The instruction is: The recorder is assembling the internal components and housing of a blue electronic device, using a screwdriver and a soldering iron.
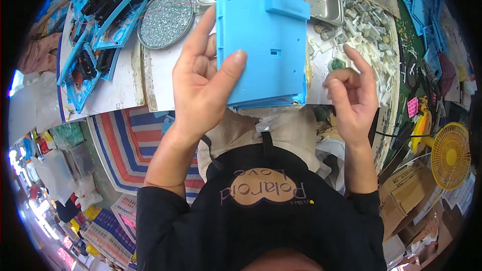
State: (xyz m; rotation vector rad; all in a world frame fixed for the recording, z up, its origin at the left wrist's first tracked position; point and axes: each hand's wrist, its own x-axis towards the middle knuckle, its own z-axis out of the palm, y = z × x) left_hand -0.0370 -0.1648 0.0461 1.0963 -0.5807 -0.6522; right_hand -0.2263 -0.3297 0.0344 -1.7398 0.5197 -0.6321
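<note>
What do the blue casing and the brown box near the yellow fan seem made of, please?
Blue casing: probably moulded plastic, smooth and satin, judging by its even colour and crisp slots. Brown box: likely dull cardboard, given its folded panels.

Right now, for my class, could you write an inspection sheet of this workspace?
Surface: white worktop, edges worn.
Job's things: blue plastic case, in hand.
Clutter: blue assemblies at left; small metal pieces in a round tray; white parts piled at right.
Hands: left hand grips the case; right hand apart, nothing seen in it.
Cables: thin red wire across the tray; black cable near the yellow fan.
Surroundings: cardboard box at right, striped sheet below left.
</note>
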